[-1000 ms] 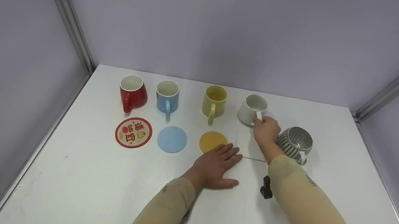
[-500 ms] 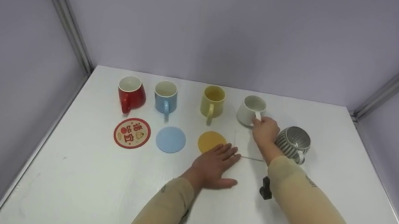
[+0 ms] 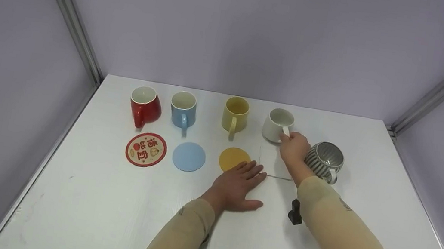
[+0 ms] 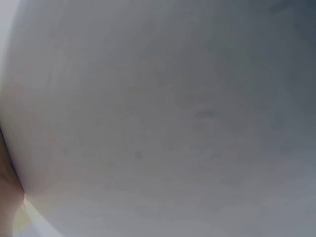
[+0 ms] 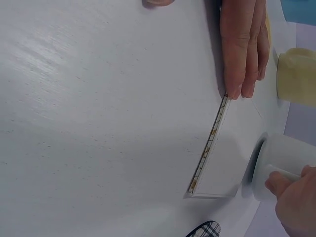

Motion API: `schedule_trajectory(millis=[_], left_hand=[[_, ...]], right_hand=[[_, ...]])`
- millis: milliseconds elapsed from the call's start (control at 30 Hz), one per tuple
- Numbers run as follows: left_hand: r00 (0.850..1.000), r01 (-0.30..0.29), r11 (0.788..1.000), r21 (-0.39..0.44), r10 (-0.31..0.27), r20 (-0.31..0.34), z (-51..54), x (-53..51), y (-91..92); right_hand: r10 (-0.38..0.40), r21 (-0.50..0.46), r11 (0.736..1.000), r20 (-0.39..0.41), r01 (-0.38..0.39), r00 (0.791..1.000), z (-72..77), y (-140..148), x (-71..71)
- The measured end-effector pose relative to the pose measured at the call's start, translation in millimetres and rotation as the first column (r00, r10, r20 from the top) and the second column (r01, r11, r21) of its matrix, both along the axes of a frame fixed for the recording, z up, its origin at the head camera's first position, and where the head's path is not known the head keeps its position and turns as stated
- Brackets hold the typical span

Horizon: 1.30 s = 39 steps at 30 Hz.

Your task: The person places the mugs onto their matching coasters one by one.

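In the head view my right hand pinches the handle of a white mug, which stands upright behind a white square coaster. The right wrist view shows that coaster flat on the table, just in front of the white mug. My left hand lies palm down with fingers spread; its fingertips reach the coaster's left corner and overlap the edge of a round yellow coaster. Behind the yellow coaster stands a yellow mug. The left wrist view is mostly blurred grey surface.
On the left are a red mug behind a red patterned coaster and a blue mug behind a blue coaster. A striped grey mug sits beside my right wrist. Walls enclose the table behind and at both sides.
The head view has shifted slightly, so everything sits a little lower and further left in it. Both hands hold nearly the same positions, and the right keeps its grip on the white mug's handle.
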State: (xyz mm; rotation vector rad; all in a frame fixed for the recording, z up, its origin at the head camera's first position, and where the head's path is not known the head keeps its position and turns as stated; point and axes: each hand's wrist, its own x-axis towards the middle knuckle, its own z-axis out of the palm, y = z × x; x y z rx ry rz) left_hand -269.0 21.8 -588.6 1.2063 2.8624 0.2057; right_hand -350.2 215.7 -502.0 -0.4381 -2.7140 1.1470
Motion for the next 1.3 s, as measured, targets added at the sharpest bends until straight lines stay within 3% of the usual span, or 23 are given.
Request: schedule_trajectory(millis=[300, 533, 1300], left_hand=[[1.0, 0.011, 1.0, 0.028, -0.011, 0.023, -5.1, -2.7, 0.4], [1.0, 0.011, 0.999, 0.052, -0.012, 0.024, -3.3, -3.1, -0.2], [1.0, 0.005, 1.0, -0.005, -0.005, 0.018, -2.5, -2.4, 2.3]], right_hand=[[-0.013, -0.021, 1.0, -0.05, 0.012, 0.999, 2.5, 0, 4.5], [-0.003, -0.077, 0.997, -0.066, -0.002, 0.998, 6.6, 1, 9.9], [-0.043, -0.161, 0.987, -0.129, 0.022, 0.991, 8.5, 0, 28.7]])
